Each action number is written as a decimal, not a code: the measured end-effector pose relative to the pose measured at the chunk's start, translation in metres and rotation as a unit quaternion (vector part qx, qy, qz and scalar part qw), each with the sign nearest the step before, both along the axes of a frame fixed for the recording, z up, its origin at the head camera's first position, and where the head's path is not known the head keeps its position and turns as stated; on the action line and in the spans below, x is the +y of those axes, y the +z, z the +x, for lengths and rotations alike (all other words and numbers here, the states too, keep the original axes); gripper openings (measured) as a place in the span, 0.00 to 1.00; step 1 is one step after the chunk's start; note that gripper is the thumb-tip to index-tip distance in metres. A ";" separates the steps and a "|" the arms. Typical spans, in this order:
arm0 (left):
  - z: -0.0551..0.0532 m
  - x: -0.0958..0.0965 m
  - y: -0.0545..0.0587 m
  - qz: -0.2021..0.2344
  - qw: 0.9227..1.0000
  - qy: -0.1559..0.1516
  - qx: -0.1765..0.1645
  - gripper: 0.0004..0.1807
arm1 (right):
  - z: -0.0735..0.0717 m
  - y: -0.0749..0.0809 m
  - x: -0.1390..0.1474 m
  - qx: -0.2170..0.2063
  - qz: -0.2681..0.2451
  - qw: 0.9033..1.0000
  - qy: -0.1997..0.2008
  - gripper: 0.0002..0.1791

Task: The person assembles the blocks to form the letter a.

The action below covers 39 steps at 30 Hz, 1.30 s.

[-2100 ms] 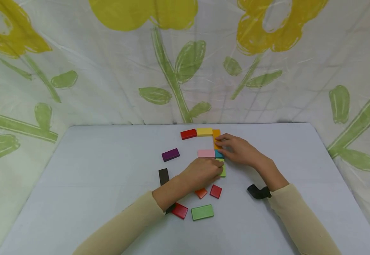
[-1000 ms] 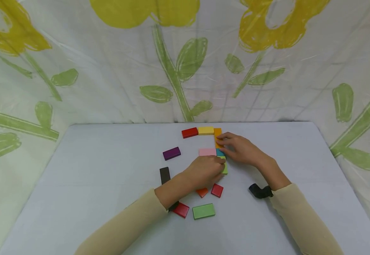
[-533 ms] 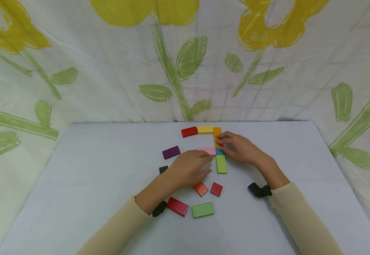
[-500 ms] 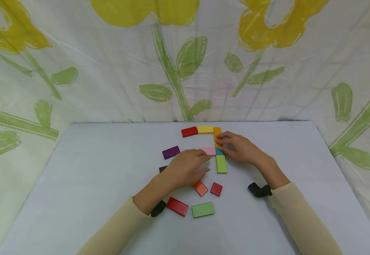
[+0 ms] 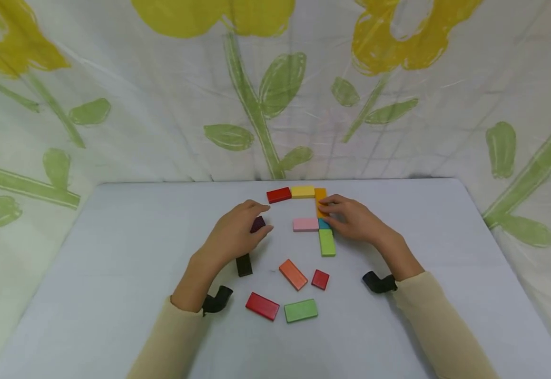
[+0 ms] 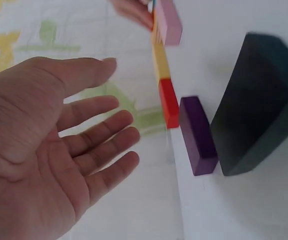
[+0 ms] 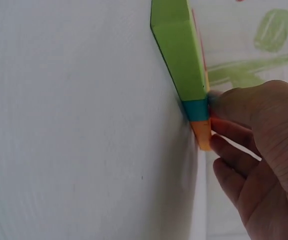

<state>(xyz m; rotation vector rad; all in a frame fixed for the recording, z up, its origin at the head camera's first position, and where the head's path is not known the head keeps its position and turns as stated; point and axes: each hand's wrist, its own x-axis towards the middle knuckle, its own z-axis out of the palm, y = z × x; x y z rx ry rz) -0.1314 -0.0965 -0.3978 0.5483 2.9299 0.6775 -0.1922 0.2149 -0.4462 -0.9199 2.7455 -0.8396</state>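
Note:
My left hand [image 5: 233, 231] hovers over the purple block [image 5: 258, 225], fingers spread and holding nothing; the left wrist view shows the palm [image 6: 38, 175] facing the block. It partly hides the purple and black [image 5: 244, 266] blocks. On the right, the fingertips of my right hand [image 5: 353, 218] rest on the orange block [image 5: 320, 200], with the thumb at the small blue block [image 5: 324, 223]. A lime green block [image 5: 327, 243] adjoins the blue one below, and a pink block [image 5: 305, 225] adjoins it on the left. A yellow block [image 5: 302, 192] and a red block [image 5: 278, 195] continue the row leftward from the orange block's top.
Nearer the front of the white table [image 5: 114, 295] lie an orange-red block [image 5: 293, 274], a small red square block [image 5: 320, 279], a longer red block [image 5: 262, 306] and a green block [image 5: 301, 310]. A flower-printed curtain [image 5: 161, 105] hangs behind the table.
My left hand has let go of the lime green block and moved left to above the purple block, uncovering the pink and orange-red blocks. The right hand has kept its place.

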 end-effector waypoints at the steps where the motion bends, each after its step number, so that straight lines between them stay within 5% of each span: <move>1: -0.001 -0.004 -0.001 0.002 1.000 0.004 -0.003 0.28 | 0.000 -0.001 -0.002 -0.004 -0.001 1.000 -0.004 0.22; 8: -0.003 -0.021 -0.005 -0.014 1.000 0.013 -0.024 0.27 | 0.005 -0.004 -0.008 -0.026 0.003 0.999 -0.019 0.22; 20: -0.012 -0.014 -0.010 -0.032 0.998 0.032 -0.046 0.27 | 0.004 -0.004 0.001 -0.016 0.001 1.000 -0.018 0.22; 39: -0.012 -0.009 -0.024 -0.041 0.998 0.032 -0.026 0.22 | 0.002 0.000 -0.002 -0.009 -0.002 1.000 -0.012 0.22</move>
